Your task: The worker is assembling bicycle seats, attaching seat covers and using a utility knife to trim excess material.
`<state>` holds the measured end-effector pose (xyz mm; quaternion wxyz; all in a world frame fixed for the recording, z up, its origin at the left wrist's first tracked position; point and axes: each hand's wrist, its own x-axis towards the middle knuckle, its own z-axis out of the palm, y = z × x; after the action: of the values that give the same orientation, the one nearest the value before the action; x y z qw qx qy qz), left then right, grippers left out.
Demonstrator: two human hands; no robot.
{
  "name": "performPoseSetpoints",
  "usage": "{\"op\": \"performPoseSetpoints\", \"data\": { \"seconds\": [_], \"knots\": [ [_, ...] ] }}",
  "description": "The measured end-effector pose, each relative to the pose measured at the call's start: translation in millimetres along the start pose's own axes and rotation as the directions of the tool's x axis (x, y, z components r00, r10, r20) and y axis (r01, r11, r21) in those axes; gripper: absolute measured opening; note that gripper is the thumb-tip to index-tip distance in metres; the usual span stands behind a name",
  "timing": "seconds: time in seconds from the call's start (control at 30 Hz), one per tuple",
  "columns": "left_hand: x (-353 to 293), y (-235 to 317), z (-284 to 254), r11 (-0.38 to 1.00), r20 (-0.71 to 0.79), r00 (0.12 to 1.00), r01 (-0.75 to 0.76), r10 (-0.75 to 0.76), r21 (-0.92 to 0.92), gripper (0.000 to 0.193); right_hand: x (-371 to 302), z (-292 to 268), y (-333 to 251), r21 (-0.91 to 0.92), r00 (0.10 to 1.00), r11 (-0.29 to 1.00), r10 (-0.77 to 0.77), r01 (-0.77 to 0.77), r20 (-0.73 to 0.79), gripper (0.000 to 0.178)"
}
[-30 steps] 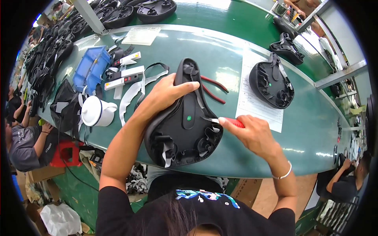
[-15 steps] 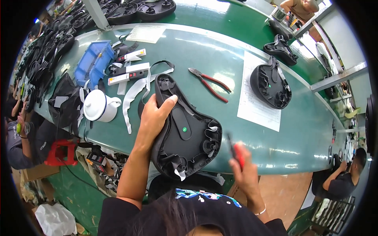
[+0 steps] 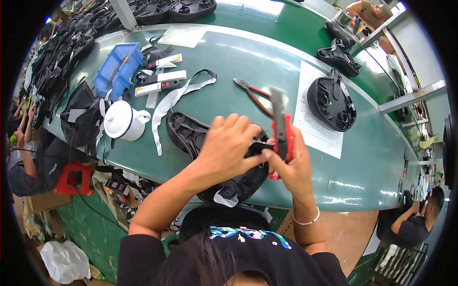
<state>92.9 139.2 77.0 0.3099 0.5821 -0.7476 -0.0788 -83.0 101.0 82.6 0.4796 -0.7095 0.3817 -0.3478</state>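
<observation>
A black, pear-shaped padded shell [image 3: 181, 126], its cover folded in over the rim, lies on the table's near edge. Over its middle is my left hand [image 3: 224, 145], slightly blurred; thumb and forefinger close on a black strip [image 3: 257, 147] at the shell's right side. My right hand [image 3: 294, 164] grips a red-and-black hand tool [image 3: 280, 131] with a long grey head pointing up and away; its exact kind is unclear. The right thumb meets the strip near the left fingertips. Red-handled pliers [image 3: 253, 93] lie beyond, partly behind the tool.
On the left stand a white lidded mug [image 3: 121, 124] and a blue bin [image 3: 117, 71], near white strips [image 3: 162, 112] and snap-off cutters [image 3: 157, 86]. A similar shell [image 3: 331, 102] rests on a paper sheet [image 3: 315, 133] at right. Other people work at both sides and far right.
My left hand has let go of the shell's left edge and moved right across it. The shell has turned and lowered. My right hand has raised the tool to the shell's right side.
</observation>
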Motion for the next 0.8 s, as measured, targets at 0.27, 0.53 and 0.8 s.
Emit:
{"op": "performPoseSetpoints", "data": {
  "seconds": [0.27,0.53,0.8],
  "knots": [
    [9.9,-25.1,18.9,0.956,0.103,0.995,0.027,0.004,-0.292,0.02,-15.3,-55.9,6.9,-0.703,0.901,0.603,-0.064,0.378,0.429,0.057],
    [4.1,-27.3,0.3,-0.156,0.14,0.831,0.065,-0.539,-0.986,0.021,-83.4,-18.6,4.6,-0.783,0.982,0.61,0.039,0.122,0.183,0.061],
    [14.1,-16.7,-5.4,0.872,-0.138,0.969,0.117,-0.206,-0.476,0.018,-44.4,-22.5,7.6,-0.758,0.993,0.647,0.004,0.086,0.116,0.051]
  ]
}}
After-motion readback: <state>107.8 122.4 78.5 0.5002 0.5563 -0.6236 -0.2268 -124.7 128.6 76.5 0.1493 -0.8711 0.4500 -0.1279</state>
